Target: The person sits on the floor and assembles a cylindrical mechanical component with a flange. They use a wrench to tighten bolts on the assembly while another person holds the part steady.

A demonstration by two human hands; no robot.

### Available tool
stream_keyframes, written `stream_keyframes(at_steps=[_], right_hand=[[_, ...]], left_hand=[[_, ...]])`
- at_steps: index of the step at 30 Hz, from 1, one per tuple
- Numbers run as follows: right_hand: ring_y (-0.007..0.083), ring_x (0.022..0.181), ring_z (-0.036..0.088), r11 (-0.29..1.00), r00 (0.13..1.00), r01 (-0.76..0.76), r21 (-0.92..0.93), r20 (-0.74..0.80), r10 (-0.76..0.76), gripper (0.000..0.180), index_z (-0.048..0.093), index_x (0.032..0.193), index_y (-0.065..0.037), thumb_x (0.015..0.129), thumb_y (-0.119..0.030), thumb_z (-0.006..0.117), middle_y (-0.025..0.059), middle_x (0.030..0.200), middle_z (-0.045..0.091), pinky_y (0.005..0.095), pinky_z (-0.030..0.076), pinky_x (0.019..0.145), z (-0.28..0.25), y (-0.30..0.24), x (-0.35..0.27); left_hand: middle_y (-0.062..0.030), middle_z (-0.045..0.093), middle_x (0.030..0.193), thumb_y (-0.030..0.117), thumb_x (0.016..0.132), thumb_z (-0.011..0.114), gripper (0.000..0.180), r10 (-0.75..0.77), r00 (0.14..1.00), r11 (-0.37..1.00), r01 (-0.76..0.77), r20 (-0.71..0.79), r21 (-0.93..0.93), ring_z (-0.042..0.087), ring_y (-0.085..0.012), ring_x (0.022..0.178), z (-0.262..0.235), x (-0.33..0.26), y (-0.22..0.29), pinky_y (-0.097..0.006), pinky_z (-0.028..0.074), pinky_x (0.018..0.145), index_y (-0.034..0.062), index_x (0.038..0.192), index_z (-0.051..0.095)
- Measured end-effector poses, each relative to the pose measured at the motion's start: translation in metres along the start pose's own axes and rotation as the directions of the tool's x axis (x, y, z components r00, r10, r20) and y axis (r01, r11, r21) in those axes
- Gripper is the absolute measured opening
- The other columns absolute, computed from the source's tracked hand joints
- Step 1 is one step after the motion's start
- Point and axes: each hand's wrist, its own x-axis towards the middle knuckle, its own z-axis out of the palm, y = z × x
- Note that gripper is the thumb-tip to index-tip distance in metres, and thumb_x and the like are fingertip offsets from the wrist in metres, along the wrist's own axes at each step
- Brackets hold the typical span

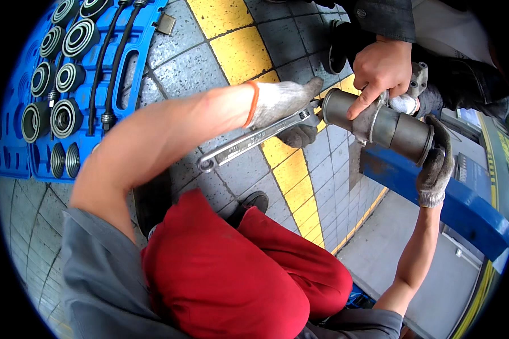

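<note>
My left hand (280, 104), in a white and grey work glove with an orange cuff, is closed around a chrome adjustable wrench (249, 141). The wrench's jaw end is at the left end of a steel cylinder assembly (394, 131); its exact seat is hidden by my fingers. A metal collar (367, 121) surrounds the assembly's middle. Gripping the right end is my gloved right hand (435, 169), its fingers bent over the rim. A co-worker's bare hand (382, 68) points with its index finger touching or just above the cylinder.
Behind the cylinder is a co-worker's gloved hand (403, 104). A blue tool case (129, 85) at left holds several steel sleeves (68, 116) and black threaded rods (116, 68). A blue lift arm (452, 206) lies at right. Yellow tiles (291, 181) cross the grey floor.
</note>
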Motion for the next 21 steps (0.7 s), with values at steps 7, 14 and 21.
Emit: stream_keyframes(at_steps=[7,14,21], right_hand=[[0.0335,0.118,0.067,0.990,0.992,0.122,-0.065,0.020,-0.121,0.068,0.060,0.137,0.002,0.102,-0.055,0.043,0.0221,0.125,0.070,0.0424,0.049,0.103,0.000,0.002,0.003],[0.0365,0.085,0.075,0.967,0.971,0.237,-0.097,0.040,-0.235,0.050,0.066,0.129,0.001,0.090,-0.029,0.055,0.0240,0.100,0.074,0.0413,0.058,0.077,-0.004,-0.001,0.021],[0.0410,0.091,0.074,0.974,0.964,0.213,-0.077,0.182,-0.196,0.067,0.061,0.134,0.005,0.092,-0.047,0.057,0.0252,0.107,0.073,0.0425,0.058,0.085,-0.013,0.002,0.016]], left_hand=[[-0.0220,0.074,0.084,0.067,0.107,0.019,0.084,-0.047,0.982,0.990,0.022,0.182,0.138,0.071,-0.0257,0.063,-0.019,0.031,0.018,-0.034,0.058,0.051,-0.0021,0.105,0.067],[-0.0139,0.069,0.077,0.062,0.107,0.029,0.065,-0.144,0.815,0.959,0.254,0.561,-0.123,0.058,-0.0120,0.045,-0.021,0.061,0.011,-0.024,0.041,0.031,0.0065,0.111,0.062],[-0.0122,0.063,0.064,0.053,0.110,0.028,0.056,-0.094,0.881,0.931,0.243,0.464,-0.272,0.051,-0.0120,0.037,-0.002,0.072,0.010,-0.022,0.032,0.026,0.0081,0.108,0.062]])
